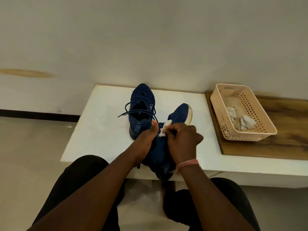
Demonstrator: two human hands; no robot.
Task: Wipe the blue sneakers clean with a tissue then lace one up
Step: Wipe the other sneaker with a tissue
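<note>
Two blue sneakers are on the white counter (100,130). The held sneaker (176,117) lies with its long axis running from the person's lap diagonally away and to the right; its toe, with a scuffed white sole edge, points to the far right and is raised, and its heel end overhangs the near edge of the counter. The left hand (146,139) grips this sneaker from the left side at mid-length, thumb upright against the upper, remaining fingers hidden behind the shoe. The right hand (181,139) is curled, its grip pinching a wad of white tissue (164,129) pressed on the upper of the held sneaker. A pink thread band (187,164) circles the right wrist.

The second sneaker (141,110) stands upright on its sole just beyond the left thumb, long axis running straight away from the person, toe toward the wall, heel nearest. Its laces (128,109) are loose and trail off its left side onto the counter.

Bare counter surface lies left of both shoes as far as the left edge, and right of the held sneaker's toe as far as a wooden board (266,147) set on the counter's right part. A peach perforated plastic basket (221,104) rests on that board, well apart from the shoes, with crumpled used tissues (246,122) inside. The far counter edge meets the wall just past the second sneaker's toe.
</note>
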